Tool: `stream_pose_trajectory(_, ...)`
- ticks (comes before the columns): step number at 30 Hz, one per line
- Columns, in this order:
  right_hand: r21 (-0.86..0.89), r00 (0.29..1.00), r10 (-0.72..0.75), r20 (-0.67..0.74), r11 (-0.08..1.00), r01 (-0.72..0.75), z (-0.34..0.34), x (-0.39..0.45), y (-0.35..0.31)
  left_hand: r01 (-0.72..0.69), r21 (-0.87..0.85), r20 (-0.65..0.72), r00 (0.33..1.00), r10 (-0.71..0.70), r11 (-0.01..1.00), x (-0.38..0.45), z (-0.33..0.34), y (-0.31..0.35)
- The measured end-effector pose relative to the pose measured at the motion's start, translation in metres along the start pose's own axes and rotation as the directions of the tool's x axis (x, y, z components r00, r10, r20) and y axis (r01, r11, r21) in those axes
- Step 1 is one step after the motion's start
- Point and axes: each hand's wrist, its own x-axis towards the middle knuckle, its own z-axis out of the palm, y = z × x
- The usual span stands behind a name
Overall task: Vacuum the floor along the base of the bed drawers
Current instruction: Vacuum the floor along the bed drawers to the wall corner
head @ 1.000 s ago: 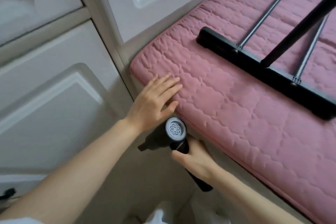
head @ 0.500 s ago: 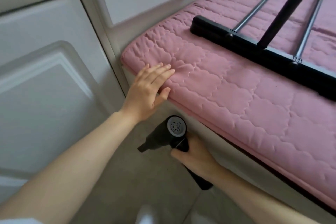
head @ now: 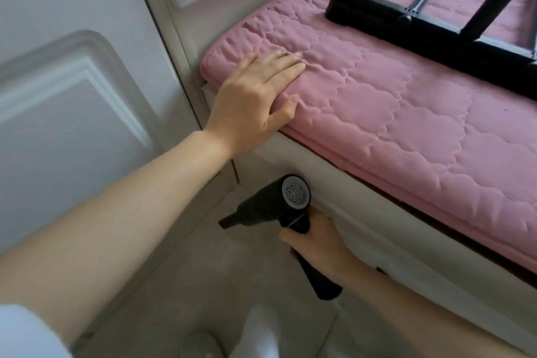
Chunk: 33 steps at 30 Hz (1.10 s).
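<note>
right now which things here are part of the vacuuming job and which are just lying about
Part of the job:
handheld vacuum, held by right hand
floor
bed drawer front

Lying about:
pink mattress pad, left hand resting on it
black metal rack
white cupboard doors

From where I stand, nothing here can be read: no word, brand, number or sign shows on anything in view. The handheld vacuum (head: 271,206) has only a ring of vent holes on its grey end cap, with no lettering on it. The pink mattress (head: 392,113) carries plain quilted stitching, and the black frame (head: 421,35) lying on it is bare of any label. The white panelled door (head: 72,102) bears no marking either.
</note>
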Motion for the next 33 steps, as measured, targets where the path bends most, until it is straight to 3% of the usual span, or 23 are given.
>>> stream_pose_trajectory(7, 0.024, 0.999, -0.032, -0.016, 0.999, 0.033, 0.024, 0.01, 0.017, 0.033, 0.002, -0.181, 0.983, -0.032, 0.999, -0.013, 0.025, 0.008)
stream_pose_trajectory(17, 0.035, 0.997, 0.077, 0.017, 0.996, -0.078, 0.052, 0.012, 0.012, -0.019, 0.006, -0.088, 0.996, 0.019, 1.0, -0.01, 0.013, 0.003)
stream_pose_trajectory(24, 0.02, 0.998, 0.056, -0.035, 0.998, -0.056, 0.058, 0.021, 0.017, -0.011, 0.015, -0.18, 0.984, 0.013, 1.0, -0.002, 0.014, 0.006)
stream_pose_trajectory(29, 0.095, 0.998, 0.002, -0.07, 0.995, 0.005, 0.056, 0.022, 0.027, -0.084, 0.06, -0.218, 0.971, 0.096, 0.995, -0.008, 0.03, 0.001)
stream_pose_trajectory(33, 0.037, 0.992, -0.044, -0.118, 0.998, 0.049, 0.055, 0.026, 0.038, -0.103, 0.079, -0.265, 0.957, 0.121, 0.991, -0.01, 0.038, -0.004)
